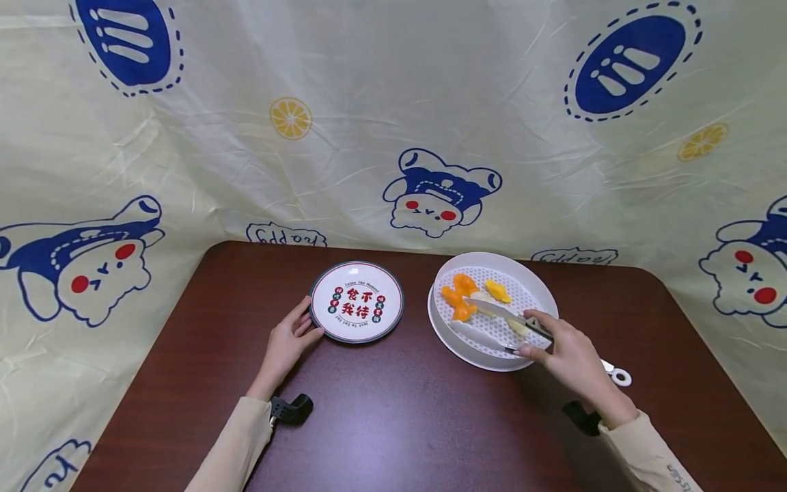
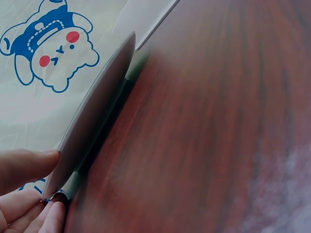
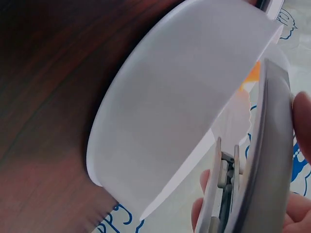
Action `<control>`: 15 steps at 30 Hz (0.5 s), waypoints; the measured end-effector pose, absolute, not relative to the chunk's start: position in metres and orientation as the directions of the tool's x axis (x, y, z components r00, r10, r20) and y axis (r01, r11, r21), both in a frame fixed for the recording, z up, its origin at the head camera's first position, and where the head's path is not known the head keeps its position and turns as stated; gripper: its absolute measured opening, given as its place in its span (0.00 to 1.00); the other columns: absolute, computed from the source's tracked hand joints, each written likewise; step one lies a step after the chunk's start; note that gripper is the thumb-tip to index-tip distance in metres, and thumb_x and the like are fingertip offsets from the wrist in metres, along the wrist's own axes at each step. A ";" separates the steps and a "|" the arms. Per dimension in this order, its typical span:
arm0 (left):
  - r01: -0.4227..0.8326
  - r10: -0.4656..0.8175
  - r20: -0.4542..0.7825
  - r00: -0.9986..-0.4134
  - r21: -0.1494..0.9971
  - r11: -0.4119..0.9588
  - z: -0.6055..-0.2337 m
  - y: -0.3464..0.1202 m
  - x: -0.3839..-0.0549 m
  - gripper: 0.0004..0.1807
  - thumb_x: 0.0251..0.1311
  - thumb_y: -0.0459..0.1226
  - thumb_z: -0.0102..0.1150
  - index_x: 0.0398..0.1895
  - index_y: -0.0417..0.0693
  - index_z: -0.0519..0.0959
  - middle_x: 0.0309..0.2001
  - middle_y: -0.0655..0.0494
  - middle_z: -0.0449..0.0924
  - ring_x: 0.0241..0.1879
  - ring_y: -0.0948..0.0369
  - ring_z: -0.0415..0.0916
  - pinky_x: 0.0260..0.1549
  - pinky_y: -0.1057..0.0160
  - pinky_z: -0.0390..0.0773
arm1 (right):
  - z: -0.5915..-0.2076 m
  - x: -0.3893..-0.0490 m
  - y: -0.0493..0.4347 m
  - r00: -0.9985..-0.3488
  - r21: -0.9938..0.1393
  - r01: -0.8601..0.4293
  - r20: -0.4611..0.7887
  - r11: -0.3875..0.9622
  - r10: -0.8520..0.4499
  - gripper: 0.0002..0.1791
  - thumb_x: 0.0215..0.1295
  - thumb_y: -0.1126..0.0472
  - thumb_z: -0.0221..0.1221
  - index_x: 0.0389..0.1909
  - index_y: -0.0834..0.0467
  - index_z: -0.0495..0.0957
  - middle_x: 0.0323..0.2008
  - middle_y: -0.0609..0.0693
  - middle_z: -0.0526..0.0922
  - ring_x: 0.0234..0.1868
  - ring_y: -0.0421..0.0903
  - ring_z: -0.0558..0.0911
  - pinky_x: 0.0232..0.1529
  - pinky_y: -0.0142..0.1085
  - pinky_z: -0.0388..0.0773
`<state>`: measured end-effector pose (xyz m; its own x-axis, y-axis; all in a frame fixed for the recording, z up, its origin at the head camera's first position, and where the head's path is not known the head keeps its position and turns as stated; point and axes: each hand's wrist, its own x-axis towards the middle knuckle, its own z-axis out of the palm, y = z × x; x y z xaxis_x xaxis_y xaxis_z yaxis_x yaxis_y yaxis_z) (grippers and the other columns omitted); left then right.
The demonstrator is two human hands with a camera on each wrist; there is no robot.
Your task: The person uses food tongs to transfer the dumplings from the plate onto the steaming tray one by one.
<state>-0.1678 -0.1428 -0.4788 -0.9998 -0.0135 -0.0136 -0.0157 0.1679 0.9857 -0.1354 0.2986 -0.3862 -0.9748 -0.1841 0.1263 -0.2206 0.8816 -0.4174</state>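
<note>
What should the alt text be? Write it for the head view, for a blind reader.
A right hand holds metal tongs over orange and yellow food pieces in a white bowl on a dark wooden table. The left hand touches the rim of a printed plate.

A dark reddish-brown wooden table (image 1: 393, 437) fills the foreground. A cream cartoon-printed cloth backdrop (image 1: 344, 82) surrounds it, evenly lit.

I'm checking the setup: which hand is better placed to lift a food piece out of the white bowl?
Right, probably. The right hand grips the tongs, whose tips reach among the orange pieces in the white bowl. The left hand only touches the printed plate.
</note>
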 end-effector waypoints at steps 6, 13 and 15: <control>-0.021 -0.013 -0.019 -1.000 0.985 0.169 -0.480 -0.142 -0.168 0.39 0.57 0.28 0.63 0.72 0.39 0.59 0.70 0.44 0.57 0.64 0.49 0.63 0.60 0.63 0.69 | -0.385 -0.137 0.303 -0.980 -0.399 -0.199 0.064 0.895 -0.189 0.35 0.53 0.57 0.69 0.60 0.66 0.70 0.50 0.67 0.76 0.36 0.54 0.71 0.32 0.43 0.67; -0.034 0.001 -0.034 -0.999 0.986 0.161 -0.462 -0.139 -0.161 0.38 0.58 0.26 0.61 0.71 0.34 0.56 0.71 0.40 0.54 0.65 0.46 0.61 0.62 0.59 0.67 | -0.385 -0.134 0.306 -0.972 -0.384 -0.234 0.094 0.893 -0.214 0.35 0.52 0.58 0.70 0.60 0.65 0.70 0.48 0.69 0.77 0.37 0.56 0.73 0.34 0.48 0.72; -0.035 0.001 -0.036 -0.999 0.986 0.161 -0.462 -0.139 -0.161 0.39 0.58 0.26 0.62 0.71 0.35 0.56 0.71 0.40 0.54 0.65 0.47 0.61 0.62 0.60 0.67 | -0.385 -0.133 0.307 -0.969 -0.390 -0.246 0.111 0.887 -0.220 0.35 0.52 0.58 0.70 0.59 0.66 0.70 0.49 0.70 0.76 0.42 0.60 0.75 0.39 0.54 0.74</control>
